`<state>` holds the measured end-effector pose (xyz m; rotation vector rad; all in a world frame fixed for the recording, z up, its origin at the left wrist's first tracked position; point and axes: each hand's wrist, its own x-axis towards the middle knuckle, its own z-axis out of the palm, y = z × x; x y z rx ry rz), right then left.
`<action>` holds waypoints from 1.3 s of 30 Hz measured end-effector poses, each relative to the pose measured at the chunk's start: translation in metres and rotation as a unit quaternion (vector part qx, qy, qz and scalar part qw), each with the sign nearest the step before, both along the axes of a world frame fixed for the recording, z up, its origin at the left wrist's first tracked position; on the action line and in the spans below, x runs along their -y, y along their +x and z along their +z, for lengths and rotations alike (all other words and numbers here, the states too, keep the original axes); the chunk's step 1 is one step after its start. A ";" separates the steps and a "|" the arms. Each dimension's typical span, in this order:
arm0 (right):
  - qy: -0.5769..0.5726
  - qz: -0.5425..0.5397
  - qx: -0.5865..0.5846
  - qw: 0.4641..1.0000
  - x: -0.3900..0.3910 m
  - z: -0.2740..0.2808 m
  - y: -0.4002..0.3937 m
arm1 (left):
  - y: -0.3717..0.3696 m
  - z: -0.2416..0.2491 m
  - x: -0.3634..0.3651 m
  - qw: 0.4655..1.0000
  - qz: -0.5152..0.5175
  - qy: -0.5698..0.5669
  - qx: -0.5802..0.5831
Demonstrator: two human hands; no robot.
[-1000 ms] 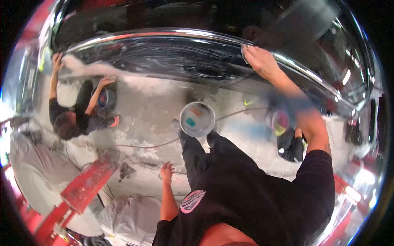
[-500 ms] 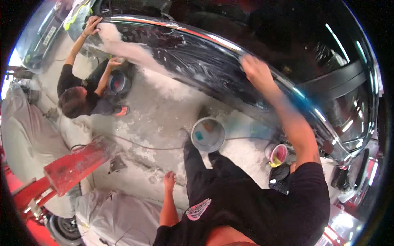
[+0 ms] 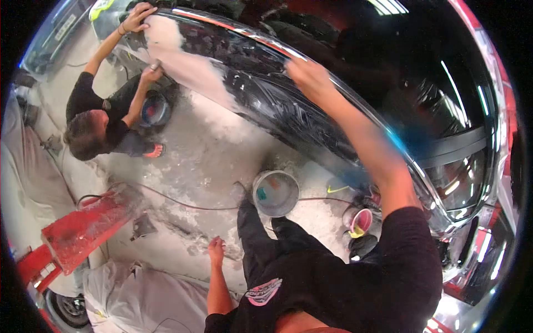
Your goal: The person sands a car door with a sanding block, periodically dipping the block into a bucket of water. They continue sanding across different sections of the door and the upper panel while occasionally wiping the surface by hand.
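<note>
My right hand is blurred against the upper edge of a wet black car panel, near its chrome trim. Its fingers are bent together; whatever lies under them is hidden. Lower down, my left hand hangs free over the floor, touching nothing, its fingers loosely bent and a little apart. Between my feet and the panel stands a grey bucket with water and a teal piece inside. The panel's left part carries a pale, matte patch.
A co-worker crouches at the left with both hands near the panel, beside a dark bucket. A red lift arm juts in at lower left. A hose crosses the floor. A pink bucket holds something yellow.
My right hand has moved left and up along the panel's edge. My left hand has shifted slightly left and down. The co-worker's lower hand has moved up.
</note>
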<state>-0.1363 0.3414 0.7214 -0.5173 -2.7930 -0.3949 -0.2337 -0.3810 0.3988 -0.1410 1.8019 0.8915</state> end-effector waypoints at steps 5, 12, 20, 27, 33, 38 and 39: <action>0.032 -0.025 0.007 0.999 0.013 0.005 0.029 | 0.001 0.000 0.006 0.999 0.042 -0.019 0.022; -0.020 -0.006 -0.113 0.993 -0.041 -0.026 -0.220 | -0.011 -0.011 0.023 0.995 -0.048 -0.057 0.061; -0.012 -0.033 -0.034 0.999 0.000 -0.007 -0.052 | -0.031 -0.009 0.035 0.995 0.088 -0.032 0.042; -0.031 0.001 -0.116 0.993 -0.044 -0.033 -0.218 | -0.016 -0.022 0.012 0.994 -0.053 -0.055 0.078; 0.003 -0.018 -0.055 0.998 -0.002 -0.013 -0.020 | -0.049 -0.003 -0.018 0.998 -0.012 -0.002 0.059; 0.016 -0.077 -0.044 0.996 0.029 0.004 0.069 | -0.034 -0.010 0.012 0.995 0.045 -0.047 0.073; 0.005 -0.059 -0.038 0.998 0.024 0.003 0.049 | -0.036 -0.008 0.015 0.995 0.030 -0.053 0.080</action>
